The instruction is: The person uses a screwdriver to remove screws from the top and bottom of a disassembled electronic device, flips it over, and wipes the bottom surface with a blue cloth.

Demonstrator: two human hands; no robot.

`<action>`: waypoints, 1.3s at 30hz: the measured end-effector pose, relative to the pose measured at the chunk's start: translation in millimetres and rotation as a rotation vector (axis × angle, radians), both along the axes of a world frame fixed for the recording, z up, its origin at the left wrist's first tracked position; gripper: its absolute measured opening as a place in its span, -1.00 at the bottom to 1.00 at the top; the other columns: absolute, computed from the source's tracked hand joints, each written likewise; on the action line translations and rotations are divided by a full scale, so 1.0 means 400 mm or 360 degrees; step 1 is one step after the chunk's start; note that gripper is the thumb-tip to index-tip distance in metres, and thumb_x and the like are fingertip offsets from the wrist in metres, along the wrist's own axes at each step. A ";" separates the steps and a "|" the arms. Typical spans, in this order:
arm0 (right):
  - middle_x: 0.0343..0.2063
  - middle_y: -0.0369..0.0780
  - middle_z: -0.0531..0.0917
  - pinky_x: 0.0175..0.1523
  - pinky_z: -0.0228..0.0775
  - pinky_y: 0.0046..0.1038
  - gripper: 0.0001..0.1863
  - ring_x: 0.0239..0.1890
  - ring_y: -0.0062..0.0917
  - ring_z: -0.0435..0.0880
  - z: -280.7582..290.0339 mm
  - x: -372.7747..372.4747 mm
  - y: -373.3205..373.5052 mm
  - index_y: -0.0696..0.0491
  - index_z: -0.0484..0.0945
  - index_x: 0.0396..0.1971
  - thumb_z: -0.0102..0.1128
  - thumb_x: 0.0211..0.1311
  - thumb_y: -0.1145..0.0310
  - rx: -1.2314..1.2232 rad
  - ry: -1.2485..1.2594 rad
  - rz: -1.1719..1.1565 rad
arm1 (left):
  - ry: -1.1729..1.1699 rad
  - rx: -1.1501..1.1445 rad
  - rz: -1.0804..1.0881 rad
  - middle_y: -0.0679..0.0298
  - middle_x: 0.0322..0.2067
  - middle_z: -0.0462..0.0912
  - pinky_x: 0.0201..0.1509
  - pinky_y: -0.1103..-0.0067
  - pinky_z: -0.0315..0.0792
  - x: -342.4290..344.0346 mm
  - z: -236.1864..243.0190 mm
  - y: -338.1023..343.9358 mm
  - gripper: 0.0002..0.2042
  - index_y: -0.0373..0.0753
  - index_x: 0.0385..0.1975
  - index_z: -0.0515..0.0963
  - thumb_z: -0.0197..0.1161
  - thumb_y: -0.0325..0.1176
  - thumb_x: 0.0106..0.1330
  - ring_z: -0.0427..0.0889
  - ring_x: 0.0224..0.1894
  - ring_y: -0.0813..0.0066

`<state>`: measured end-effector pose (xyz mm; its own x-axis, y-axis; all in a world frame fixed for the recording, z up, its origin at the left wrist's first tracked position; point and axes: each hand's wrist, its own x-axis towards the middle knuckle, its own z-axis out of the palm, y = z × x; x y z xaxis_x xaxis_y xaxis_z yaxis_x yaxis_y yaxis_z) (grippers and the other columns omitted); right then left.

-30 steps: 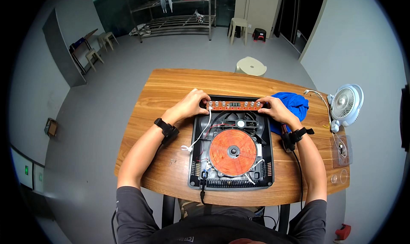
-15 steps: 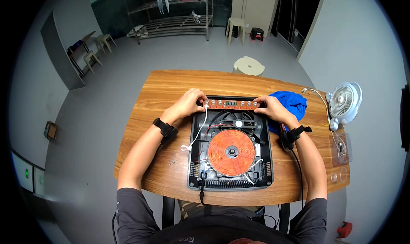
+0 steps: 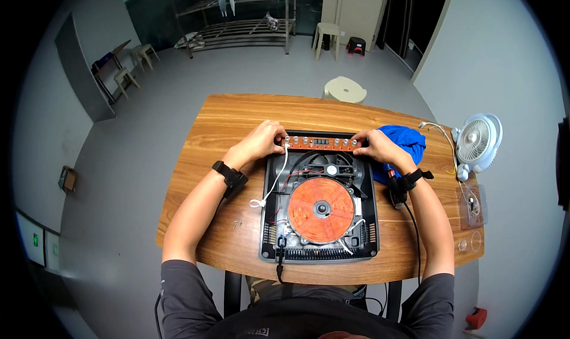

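Brown wood-grain table (image 3: 193, 161); the person's left hand (image 3: 265, 139) pinches one end of a long orange circuit board (image 3: 319, 145) at the far edge of a black plastic housing (image 3: 371, 202), right hand (image 3: 375, 146) the other. Apparently positioning; seating calls for even pressure.

The tabletop (image 3: 222, 122) looks like smooth, faintly glossy wood. The casing (image 3: 370, 211) appears matt black plastic, the coil (image 3: 307, 211) finely ridged and coppery; the cloth (image 3: 408, 141) is matt and creased, the fan (image 3: 475, 138) smooth plastic.
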<state>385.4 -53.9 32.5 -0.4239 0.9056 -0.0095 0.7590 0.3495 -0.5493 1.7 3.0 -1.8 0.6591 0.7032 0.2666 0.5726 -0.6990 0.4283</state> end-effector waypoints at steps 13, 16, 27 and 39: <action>-0.39 -0.14 0.76 -0.19 0.56 -0.39 -0.51 -0.36 -0.42 0.71 -0.011 0.006 0.000 0.25 0.67 0.06 0.57 0.15 0.38 -0.0047 0.0019 -0.0047 | -0.0010 0.0107 0.0165 0.09 -0.18 0.54 0.12 0.33 0.50 -0.009 0.017 -0.022 -0.50 -0.33 -0.08 0.66 0.68 -0.29 -0.02 0.56 -0.02 0.11; -0.39 -0.13 0.76 -0.18 0.56 -0.38 -0.51 -0.36 -0.42 0.71 -0.002 0.002 -0.004 0.25 0.68 0.05 0.57 0.15 0.37 -0.0048 0.0012 -0.0046 | 0.0038 0.0008 0.0179 0.09 -0.16 0.52 0.12 0.33 0.49 -0.013 0.028 -0.018 -0.50 -0.32 -0.09 0.67 0.68 -0.28 -0.02 0.55 -0.01 0.10; -0.35 -0.13 0.78 -0.11 0.57 -0.39 -0.52 -0.31 -0.40 0.75 -0.012 0.009 -0.009 0.22 0.68 0.08 0.55 0.18 0.36 -0.0006 0.0021 -0.0020 | 0.0050 -0.0011 0.0095 0.14 -0.20 0.58 0.11 0.33 0.48 -0.008 0.012 0.004 -0.58 -0.28 -0.21 0.72 0.69 -0.25 -0.05 0.55 -0.03 0.15; -0.31 -0.11 0.80 -0.04 0.58 -0.34 -0.52 -0.23 -0.34 0.77 -0.011 0.004 0.008 0.19 0.68 0.08 0.55 0.17 0.36 -0.0015 -0.0100 0.0003 | 0.0135 0.0017 0.0104 0.16 -0.23 0.61 0.11 0.33 0.49 -0.007 0.033 -0.017 -0.63 -0.28 -0.23 0.71 0.65 -0.27 0.00 0.55 -0.04 0.16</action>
